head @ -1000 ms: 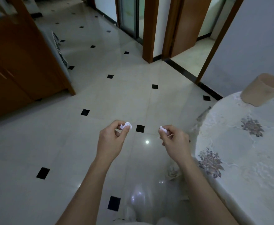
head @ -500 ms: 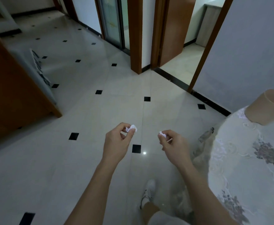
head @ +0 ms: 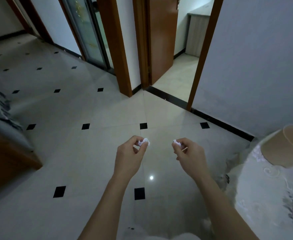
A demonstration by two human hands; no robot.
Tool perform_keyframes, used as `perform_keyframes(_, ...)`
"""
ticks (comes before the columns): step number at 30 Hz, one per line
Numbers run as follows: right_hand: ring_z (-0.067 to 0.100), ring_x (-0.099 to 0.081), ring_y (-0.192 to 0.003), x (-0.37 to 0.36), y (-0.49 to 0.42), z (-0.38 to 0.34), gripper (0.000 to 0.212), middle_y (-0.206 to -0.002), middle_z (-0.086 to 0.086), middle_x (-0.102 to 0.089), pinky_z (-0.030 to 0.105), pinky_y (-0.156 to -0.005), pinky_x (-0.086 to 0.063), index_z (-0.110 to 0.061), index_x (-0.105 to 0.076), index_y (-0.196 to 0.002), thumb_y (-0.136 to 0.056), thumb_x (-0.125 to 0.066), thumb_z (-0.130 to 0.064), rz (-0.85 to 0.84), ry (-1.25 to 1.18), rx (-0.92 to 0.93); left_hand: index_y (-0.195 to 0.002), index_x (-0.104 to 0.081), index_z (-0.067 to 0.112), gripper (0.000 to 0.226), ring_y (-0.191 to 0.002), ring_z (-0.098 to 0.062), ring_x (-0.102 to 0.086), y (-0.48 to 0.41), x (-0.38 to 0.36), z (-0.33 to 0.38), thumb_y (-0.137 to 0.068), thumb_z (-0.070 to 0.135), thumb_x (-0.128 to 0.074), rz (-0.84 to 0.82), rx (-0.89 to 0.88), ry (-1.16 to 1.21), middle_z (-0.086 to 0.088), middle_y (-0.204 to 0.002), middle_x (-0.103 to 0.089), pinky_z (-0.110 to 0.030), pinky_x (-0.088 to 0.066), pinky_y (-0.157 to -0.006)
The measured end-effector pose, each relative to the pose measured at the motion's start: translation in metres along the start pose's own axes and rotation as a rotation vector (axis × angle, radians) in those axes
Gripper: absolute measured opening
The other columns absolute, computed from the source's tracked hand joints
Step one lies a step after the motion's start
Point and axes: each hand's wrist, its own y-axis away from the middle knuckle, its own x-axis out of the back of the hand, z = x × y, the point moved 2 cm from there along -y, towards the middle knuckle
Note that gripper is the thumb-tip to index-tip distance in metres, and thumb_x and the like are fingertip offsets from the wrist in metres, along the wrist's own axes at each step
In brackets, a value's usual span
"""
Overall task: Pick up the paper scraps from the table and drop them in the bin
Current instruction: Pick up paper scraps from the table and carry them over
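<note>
Two hands hold crumpled paper scraps out over a tiled floor, beside a cloth-covered desk.

The pale tiled floor [head: 69, 153], set with small black diamond insets, fills most of the view, with an open wooden door [head: 161, 40] at the far side. At the right edge stands the round desk [head: 263, 196] under a white floral cloth, with a tan cup [head: 284, 148] on it. The left hand [head: 128, 156] pinches a white paper scrap [head: 145, 142] between thumb and fingertips; the right hand [head: 189, 156] pinches a smaller paper scrap [head: 176, 142] likewise. Both scraps are held in the air above the floor, apart from each other and clear of the desk.
</note>
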Motion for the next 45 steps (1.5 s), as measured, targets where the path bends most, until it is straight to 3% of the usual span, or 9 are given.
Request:
perform_keyframes(6, 0.013, -0.067, -0.058, -0.01, -0.064, 0.016, 0.018, -0.064, -0.004, -0.065, 0.04, -0.064, -0.057, -0.028, -0.069, -0.079, -0.092, -0.06, -0.036, 0.031, 0.032, -0.073, -0.08, -0.064, 0.032, 0.017, -0.051, -0.014, -0.054, -0.083, -0.028, 0.0, -0.092, 0.044, -0.063, -0.051, -0.057, -0.008, 0.016, -0.075, -0.058, -0.016, -0.038, -0.049)
perform_keyframes(13, 0.017, -0.066, -0.065, -0.025, -0.177, 0.027, 0.019, -0.068, -0.001, -0.066, 0.046, -0.068, -0.057, -0.028, -0.069, -0.083, -0.093, -0.057, -0.04, 0.103, 0.059, -0.153, -0.087, -0.066, 0.032, 0.018, -0.051, -0.004, -0.051, -0.219, -0.067, 0.0, -0.095, 0.046, -0.059, -0.188, -0.207, -0.077, 0.015, -0.076, -0.06, -0.011, -0.038, -0.049)
perform_keyframes(18, 0.014, -0.066, -0.069, -0.027, -0.258, 0.012, 0.025, -0.073, -0.004, -0.067, 0.046, -0.069, -0.058, -0.026, -0.069, -0.089, -0.095, -0.054, -0.045, 0.225, 0.101, -0.195, -0.089, -0.064, 0.029, 0.018, -0.051, 0.0, -0.053, -0.326, -0.087, 0.013, -0.096, 0.045, -0.058, -0.317, -0.278, -0.048, 0.014, -0.061, -0.054, -0.009, -0.038, -0.046)
perform_keyframes(23, 0.013, -0.067, -0.065, -0.01, -0.303, 0.013, 0.023, -0.071, -0.006, -0.067, 0.041, -0.066, -0.059, -0.027, -0.069, -0.087, -0.094, -0.055, -0.044, 0.391, 0.118, -0.286, -0.092, -0.062, 0.031, 0.018, -0.057, -0.002, -0.056, -0.399, -0.133, 0.039, -0.097, 0.047, -0.056, -0.443, -0.374, -0.046, 0.014, -0.07, -0.059, -0.014, -0.041, -0.05)
perform_keyframes(30, 0.015, -0.066, -0.06, 0.034, -0.321, 0.044, 0.02, -0.064, -0.003, -0.063, 0.041, -0.065, -0.057, -0.027, -0.068, -0.081, -0.093, -0.059, -0.041, 0.591, 0.13, -0.429, -0.087, -0.06, 0.034, 0.019, -0.056, -0.006, -0.055, -0.433, -0.214, 0.074, -0.096, 0.05, -0.056, -0.647, -0.477, -0.006, 0.007, -0.065, -0.06, -0.012, -0.039, -0.046)
perform_keyframes(38, 0.014, -0.065, -0.058, 0.107, -0.338, 0.1, 0.022, -0.062, -0.004, -0.064, 0.04, -0.061, -0.055, -0.03, -0.064, -0.076, -0.093, -0.057, -0.044, 0.779, 0.148, -0.538, -0.089, -0.057, 0.048, 0.01, -0.058, 0.002, -0.057, -0.443, -0.343, 0.126, -0.094, 0.056, -0.055, -0.814, -0.569, 0.038, 0.017, -0.061, -0.058, -0.01, -0.039, -0.044)
perform_keyframes(40, 0.017, -0.064, -0.058, 0.134, -0.344, 0.117, 0.028, -0.061, -0.001, -0.063, 0.041, -0.061, -0.054, -0.023, -0.064, -0.073, -0.093, -0.057, -0.041, 0.827, 0.126, -0.565, -0.09, -0.054, 0.053, 0.007, -0.057, 0.0, -0.056, -0.441, -0.379, 0.147, -0.093, 0.059, -0.053, -0.852, -0.611, 0.057, 0.023, -0.068, -0.06, -0.013, -0.04, -0.043)
perform_keyframes(42, 0.017, -0.061, -0.057, 0.164, -0.352, 0.131, 0.033, -0.059, 0.002, -0.061, 0.042, -0.059, -0.052, -0.018, -0.061, -0.071, -0.094, -0.055, -0.041, 0.859, 0.148, -0.584, -0.092, -0.052, 0.056, 0.007, -0.068, -0.001, -0.06, -0.439, -0.413, 0.172, -0.09, 0.062, -0.051, -0.887, -0.639, 0.074, 0.028, -0.082, -0.061, -0.016, -0.047, -0.047)
perform_keyframes(45, 0.014, -0.056, -0.056, 0.211, -0.362, 0.149, 0.035, -0.057, 0.0, -0.059, 0.038, -0.056, -0.047, -0.019, -0.059, -0.071, -0.095, -0.053, -0.043, 0.888, 0.173, -0.623, -0.091, -0.055, 0.047, 0.008, -0.069, -0.009, -0.059, -0.431, -0.466, 0.213, -0.092, 0.054, -0.054, -0.944, -0.683, 0.092, 0.02, -0.086, -0.06, -0.024, -0.048, -0.051)
